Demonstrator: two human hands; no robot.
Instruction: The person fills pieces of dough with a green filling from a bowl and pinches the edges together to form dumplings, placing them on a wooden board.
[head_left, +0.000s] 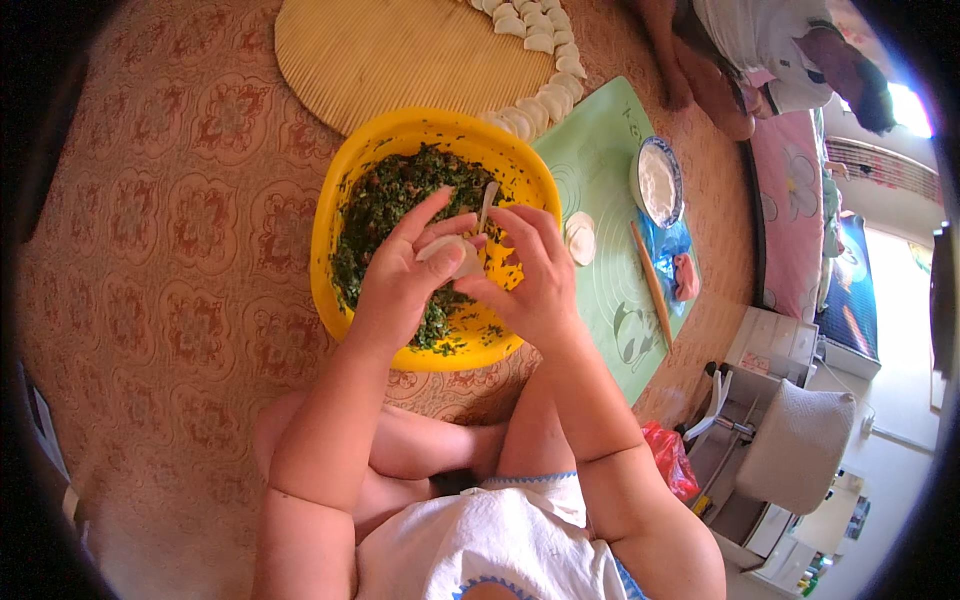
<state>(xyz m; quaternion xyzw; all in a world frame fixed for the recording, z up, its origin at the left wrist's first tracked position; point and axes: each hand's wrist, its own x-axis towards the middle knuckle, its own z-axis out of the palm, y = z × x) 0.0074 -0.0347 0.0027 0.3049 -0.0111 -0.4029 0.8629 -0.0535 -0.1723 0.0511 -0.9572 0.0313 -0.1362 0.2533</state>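
Observation:
My left hand (411, 271) holds a pale dough wrapper (466, 262), pressed by its thumb, above a yellow basin (324, 247). My right hand (529, 274) is beside it with fingers apart; its thumb tip is close to the wrapper's edge, and whether they touch I cannot tell. Chopped green filling (397, 184) lies in the basin, where a spoon (488, 196) stands with its handle up. Round wrappers (580, 240) are stacked on a green mat (607, 300) at the right. Behind the basin, folded dumplings (551, 97) line the rim of a round slatted tray (405, 60).
On the mat are a bowl of white flour (658, 184), a wooden rolling pin (652, 289) and a blue plastic bag (667, 247) with a pink item. Another person (780, 60) sits at the upper right. A red bag (670, 457) and an office chair (795, 446) are at the right.

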